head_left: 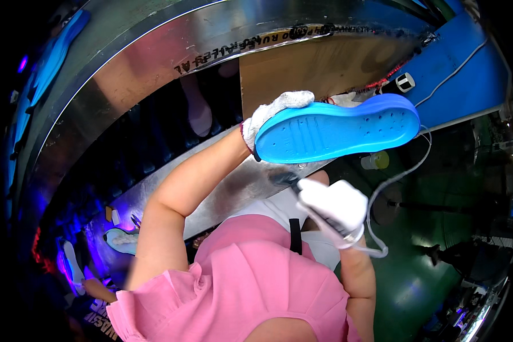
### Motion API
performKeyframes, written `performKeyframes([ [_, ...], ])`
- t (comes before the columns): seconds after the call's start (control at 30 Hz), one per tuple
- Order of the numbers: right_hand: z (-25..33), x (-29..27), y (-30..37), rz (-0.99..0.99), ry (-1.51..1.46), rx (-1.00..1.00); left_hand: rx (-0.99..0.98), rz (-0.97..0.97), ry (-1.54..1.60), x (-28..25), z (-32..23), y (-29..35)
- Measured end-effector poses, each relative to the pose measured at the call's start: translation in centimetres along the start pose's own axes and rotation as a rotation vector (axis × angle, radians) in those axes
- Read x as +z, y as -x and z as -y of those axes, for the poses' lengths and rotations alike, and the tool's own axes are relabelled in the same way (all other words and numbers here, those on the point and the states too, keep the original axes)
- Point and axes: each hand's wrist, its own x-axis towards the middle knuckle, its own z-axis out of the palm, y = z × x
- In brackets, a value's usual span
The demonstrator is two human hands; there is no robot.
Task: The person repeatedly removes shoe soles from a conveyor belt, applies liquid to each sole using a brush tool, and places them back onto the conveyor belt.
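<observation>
A bright blue shoe sole (330, 131) is held up in front of me, its hollow side with ribs and small holes facing me. My left hand (273, 114), in a white knit glove, is closed around its left end; part of the fingers is hidden behind the sole. Below the sole and apart from it is my right hand (333, 208), also white-gloved and blurred by motion. It grips a dark-tipped tool (285, 179), perhaps a brush, too smeared to name surely. A pale cord (376, 199) runs from near the right wrist up behind the sole's right end.
A curved metal rail (154, 48) and a brown cardboard panel (268, 74) stand beyond. A blue tabletop (456, 74) bears a black-and-white container (403, 83). Another sole (121, 241) lies at left, near another person's hand (98, 290). A yellowish cup (376, 160) is at right.
</observation>
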Motion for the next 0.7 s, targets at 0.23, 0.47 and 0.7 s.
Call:
performKeyframes([
  [0.23,-1.0,-1.1,-0.5,-0.206,-0.437,0.352,0.008,0.368,0.384,0.2,2.4,-0.7],
  [0.47,-1.2,0.6,-1.6,-0.282,0.186,0.017,0.267,0.051,0.448,3.0,5.2,1.0],
  [0.7,1.5,-1.4,4.6,-0.682,-0.549,0.308,0.376,0.271,0.154,5.1,0.5,13.5],
])
